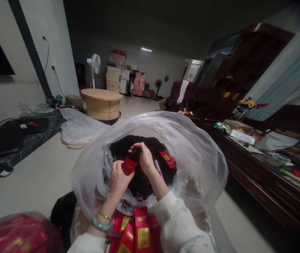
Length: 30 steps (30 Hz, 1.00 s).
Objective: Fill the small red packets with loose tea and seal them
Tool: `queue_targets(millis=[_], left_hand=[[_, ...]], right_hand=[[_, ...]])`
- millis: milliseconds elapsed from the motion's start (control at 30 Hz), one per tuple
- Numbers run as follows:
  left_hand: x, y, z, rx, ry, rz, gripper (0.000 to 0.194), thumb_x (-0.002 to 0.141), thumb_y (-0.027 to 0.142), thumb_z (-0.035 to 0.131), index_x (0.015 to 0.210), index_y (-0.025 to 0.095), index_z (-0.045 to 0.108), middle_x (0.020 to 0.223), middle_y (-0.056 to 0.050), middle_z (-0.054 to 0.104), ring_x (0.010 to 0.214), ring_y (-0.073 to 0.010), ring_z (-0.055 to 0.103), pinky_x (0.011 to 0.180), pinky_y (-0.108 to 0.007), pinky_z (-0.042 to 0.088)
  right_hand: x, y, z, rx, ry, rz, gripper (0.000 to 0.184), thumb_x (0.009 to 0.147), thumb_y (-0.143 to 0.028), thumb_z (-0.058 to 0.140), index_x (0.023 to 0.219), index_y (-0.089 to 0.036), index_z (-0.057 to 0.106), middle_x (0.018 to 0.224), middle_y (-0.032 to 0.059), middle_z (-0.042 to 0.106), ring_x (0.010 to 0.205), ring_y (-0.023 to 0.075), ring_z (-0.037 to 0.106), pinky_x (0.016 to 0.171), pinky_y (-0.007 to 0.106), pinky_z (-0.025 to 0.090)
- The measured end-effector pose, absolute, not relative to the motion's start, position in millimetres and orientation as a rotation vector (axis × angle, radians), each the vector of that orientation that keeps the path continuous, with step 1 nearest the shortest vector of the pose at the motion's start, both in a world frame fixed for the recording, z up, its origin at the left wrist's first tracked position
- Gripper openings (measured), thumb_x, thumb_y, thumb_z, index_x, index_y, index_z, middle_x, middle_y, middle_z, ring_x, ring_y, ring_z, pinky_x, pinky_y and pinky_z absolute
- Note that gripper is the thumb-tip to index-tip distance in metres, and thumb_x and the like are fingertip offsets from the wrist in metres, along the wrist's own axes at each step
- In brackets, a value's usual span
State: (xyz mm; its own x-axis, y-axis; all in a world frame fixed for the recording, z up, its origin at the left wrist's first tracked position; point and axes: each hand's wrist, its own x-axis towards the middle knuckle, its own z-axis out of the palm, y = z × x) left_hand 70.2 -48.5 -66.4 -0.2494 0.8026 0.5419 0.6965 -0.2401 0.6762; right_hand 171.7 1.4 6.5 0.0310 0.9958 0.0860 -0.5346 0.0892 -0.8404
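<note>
L hand, at abt 8 o'clock in the bag mouth, grips a small red pkt by its lower sides, fingers one side, thumb the other; prob. held that low to leave the top edge free. R hand is at 12, curled narrow round a dark clump right by the pkt's upper end; the cupped shape prob. stops loose bits scattering. Both are over the dark heap, likely so any spill drops back in.

Clear plastic bag is spread wide w/ its rim slumped outward, which gives both wrists room. Another red pkt w/ gold label lies at 2 o'clock & a pale purple stick at 3, both on the heap, within R reach. More red pkts sit at 6, nr the body, prob. for easy pickup.
</note>
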Motion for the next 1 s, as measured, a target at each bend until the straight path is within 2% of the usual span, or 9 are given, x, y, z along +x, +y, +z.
queue_targets(millis=[267,433,567,667,800,900,1000], left_hand=[[68,-43,-77,1.888,1.840,1.575,0.035,0.066,0.033,0.069,0.095,0.020,0.052,0.097,-0.008,0.057,0.089,-0.0269,0.062,0.072,-0.039,0.052],[72,-42,-80,1.893,1.884,1.571,0.036,0.067,0.035,0.069,0.095,0.019,0.053,0.099,-0.009,0.058,0.088,-0.0274,0.063,0.070,-0.038,0.052],[74,-43,-79,1.868,1.905,1.574,0.039,0.066,0.033,0.070,0.097,0.018,0.052,0.098,-0.009,0.058,0.087,-0.0276,0.063,0.070,-0.038,0.052],[73,-44,-78,1.854,1.892,1.593,0.042,0.066,0.033,0.070,0.100,0.018,0.051,0.098,-0.009,0.057,0.089,-0.0275,0.062,0.073,-0.040,0.052],[74,-45,-80,1.845,1.895,1.624,0.042,0.068,0.030,0.069,0.103,0.019,0.049,0.100,-0.009,0.057,0.092,-0.0282,0.061,0.074,-0.040,0.051],[75,-46,-84,1.887,1.848,1.638,0.039,0.069,0.024,0.065,0.104,0.018,0.049,0.101,-0.011,0.058,0.093,-0.0286,0.061,0.077,-0.042,0.051],[74,-45,-89,1.928,1.777,1.603,0.047,0.067,0.027,0.068,0.109,0.018,0.049,0.101,-0.012,0.060,0.095,-0.0303,0.059,0.081,-0.045,0.049]], right_hand=[[185,-16,0,-0.901,-1.278,1.138,0.053,0.083,-0.064,0.047,0.087,-0.017,0.070,0.083,0.0063,0.073,0.086,0.0199,0.067,0.089,0.036,0.047],[188,-28,2,-0.874,-1.358,1.147,0.050,0.083,-0.062,0.049,0.101,-0.020,0.068,0.105,0.0070,0.070,0.102,0.0202,0.062,0.095,0.036,0.044],[188,-30,3,-0.847,-1.356,1.152,0.045,0.084,-0.059,0.051,0.106,-0.023,0.066,0.117,0.0059,0.063,0.112,0.0205,0.055,0.090,0.034,0.048],[194,-32,3,-0.900,-1.395,0.996,0.040,0.087,-0.055,0.048,0.107,-0.024,0.065,0.117,0.0060,0.061,0.109,0.0207,0.055,0.091,0.036,0.046],[202,-41,2,-1.050,-1.767,0.716,0.024,0.091,-0.039,0.050,0.098,-0.025,0.067,0.098,0.0054,0.066,0.099,0.0216,0.053,0.094,0.041,0.039],[202,-45,-1,-1.098,-2.097,0.560,0.015,0.084,-0.031,0.062,0.097,-0.024,0.067,0.092,0.0064,0.065,0.092,0.0228,0.050,0.087,0.040,0.039],[202,-43,-8,-1.136,-2.198,0.500,0.011,0.083,-0.022,0.062,0.094,-0.022,0.065,0.089,0.0065,0.065,0.082,0.0213,0.050,0.078,0.036,0.041]])
